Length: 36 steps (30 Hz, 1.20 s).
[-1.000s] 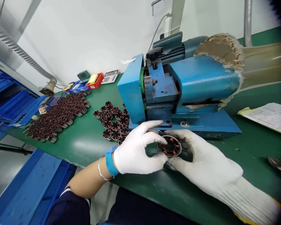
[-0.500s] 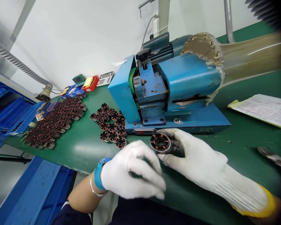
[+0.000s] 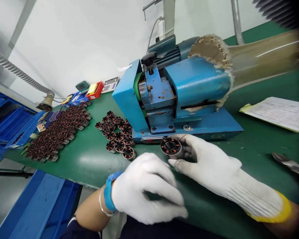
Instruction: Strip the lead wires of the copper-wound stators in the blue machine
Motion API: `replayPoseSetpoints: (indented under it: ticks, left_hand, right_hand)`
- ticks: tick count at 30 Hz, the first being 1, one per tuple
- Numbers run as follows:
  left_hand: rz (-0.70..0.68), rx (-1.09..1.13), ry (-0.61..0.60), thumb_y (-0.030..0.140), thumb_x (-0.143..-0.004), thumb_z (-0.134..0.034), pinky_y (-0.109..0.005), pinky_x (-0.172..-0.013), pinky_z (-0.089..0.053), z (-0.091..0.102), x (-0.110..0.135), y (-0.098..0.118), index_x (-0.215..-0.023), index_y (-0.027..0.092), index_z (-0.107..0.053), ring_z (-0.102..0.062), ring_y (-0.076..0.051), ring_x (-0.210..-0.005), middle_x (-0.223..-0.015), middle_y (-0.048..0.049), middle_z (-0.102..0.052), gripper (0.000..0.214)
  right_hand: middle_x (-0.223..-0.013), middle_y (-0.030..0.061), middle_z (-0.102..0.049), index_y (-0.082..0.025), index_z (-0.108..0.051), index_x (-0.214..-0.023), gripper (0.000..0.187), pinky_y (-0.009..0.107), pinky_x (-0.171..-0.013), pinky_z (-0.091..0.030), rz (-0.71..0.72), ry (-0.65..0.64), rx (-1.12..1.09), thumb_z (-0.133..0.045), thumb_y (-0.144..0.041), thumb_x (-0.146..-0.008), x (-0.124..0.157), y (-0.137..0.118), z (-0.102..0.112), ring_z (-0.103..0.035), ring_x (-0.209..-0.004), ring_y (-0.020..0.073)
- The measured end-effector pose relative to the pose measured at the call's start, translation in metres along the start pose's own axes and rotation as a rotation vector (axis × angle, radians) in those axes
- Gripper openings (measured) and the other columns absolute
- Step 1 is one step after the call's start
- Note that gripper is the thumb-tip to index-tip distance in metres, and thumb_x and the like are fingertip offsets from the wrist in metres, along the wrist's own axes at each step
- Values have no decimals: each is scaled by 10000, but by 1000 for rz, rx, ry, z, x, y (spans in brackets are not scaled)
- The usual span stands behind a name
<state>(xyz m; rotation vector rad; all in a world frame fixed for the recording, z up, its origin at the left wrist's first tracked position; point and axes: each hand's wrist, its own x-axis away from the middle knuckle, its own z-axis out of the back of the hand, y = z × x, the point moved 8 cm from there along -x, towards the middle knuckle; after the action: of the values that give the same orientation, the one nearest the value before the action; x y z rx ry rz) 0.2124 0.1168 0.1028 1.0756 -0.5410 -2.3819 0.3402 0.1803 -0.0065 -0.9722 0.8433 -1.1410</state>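
Note:
My right hand (image 3: 201,156), in a white knit glove, holds a motor stator (image 3: 171,146) by its side, just in front of the blue machine's base. The stator is a short metal ring with a black inside and copper windings, and its open face is turned up toward me. Lower left of it, apart from the stator, is my left hand (image 3: 149,189), gloved in white. Its thumb and fingers curve together in a pinch around a gap; anything between the tips is too small to make out. Several more stators (image 3: 119,136) stand in a group left of the machine.
A blue motor-driven machine (image 3: 196,89) with a wide duct (image 3: 266,56) stands at the back. Many stators (image 3: 57,132) crowd the left side of the green table (image 3: 89,166). Cutters (image 3: 289,164) and a paper sheet (image 3: 279,113) lie at the right. Blue bins (image 3: 15,122) are far left.
My left hand has shifted a little right and down. My right hand still holds the stator, which has tilted slightly. The whole view has moved a little.

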Motion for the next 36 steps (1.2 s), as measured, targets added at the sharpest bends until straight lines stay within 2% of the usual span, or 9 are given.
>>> replayPoseSetpoints:
  ticks: [2,5,7,9,12,15,23,30,36]
  left_hand:
    - [172,-15,158,236,-695,-838,-350,-798,-598,16,8,-17,-1036,232,-665,-688,-178,-824,-995,-45,-698,382]
    - [362,-81,150,335,-634,-883,-479,-958,-594,3,16,-48,-1363,202,-534,-680,-297,-1102,-1349,-158,-608,819]
    - [386,-48,155,340,-708,-837,-497,-1031,-569,-14,12,-61,-1342,192,-551,-657,-309,-1189,-1339,-149,-636,711]
    - [422,5,213,327,-760,-800,-478,-1029,-577,-25,4,-69,-1264,202,-599,-676,-289,-1163,-1271,-117,-685,557]
    - [492,53,260,309,-754,-801,-459,-977,-603,-37,-7,-74,-1173,222,-622,-710,-267,-1059,-1193,-80,-720,464]
    - [512,59,277,277,-711,-810,-456,-942,-611,-44,-16,-78,-1152,220,-605,-713,-267,-1021,-1144,-72,-728,490]
    - [469,-4,387,271,-710,-803,-465,-971,-579,-43,-40,-91,-1162,199,-588,-687,-267,-1066,-1146,-88,-699,505]
    - [474,-35,407,287,-707,-831,-413,-908,-591,-42,-51,-95,-1136,194,-590,-693,-236,-992,-1095,-71,-706,500]
    - [400,-42,335,367,-683,-893,-411,-925,-589,-43,-59,-95,-1126,206,-599,-685,-246,-1011,-1093,-71,-700,555]
  right_hand:
    - [-999,64,-771,-230,-636,-1234,516,387,-741,-656,-68,-93,-215,-693,-296,-725,-1,-1,-5,-759,-887,290]
    - [-1079,97,-765,-209,-624,-1263,607,413,-775,-659,-97,-130,-415,-737,-327,-678,0,-9,-4,-750,-956,326]
    - [-1105,98,-761,-216,-636,-1248,610,433,-815,-654,-83,-110,-470,-754,-337,-663,-1,-13,2,-739,-1000,341]
    - [-1108,79,-762,-244,-655,-1218,557,427,-843,-649,-70,-83,-482,-755,-339,-678,-2,-15,10,-729,-1038,337]
    - [-1119,65,-758,-257,-677,-1205,544,393,-808,-657,-15,22,-393,-778,-330,-675,-5,-17,27,-733,-1027,328]
    - [-1152,87,-746,-211,-671,-1237,632,408,-816,-656,2,141,-283,-812,-321,-630,-9,-17,41,-740,-999,331]
    - [-970,67,-774,-231,-608,-1018,468,400,-840,-655,-97,378,-593,-813,-209,-598,-21,-9,52,-757,-940,297]
    - [-938,55,-768,-238,-602,-990,392,413,-882,-641,-54,399,-585,-767,-210,-636,-24,-16,59,-750,-947,289]
    - [-996,74,-769,-234,-592,-1012,433,371,-892,-618,-2,468,-644,-788,-254,-626,-22,-8,58,-742,-956,267]
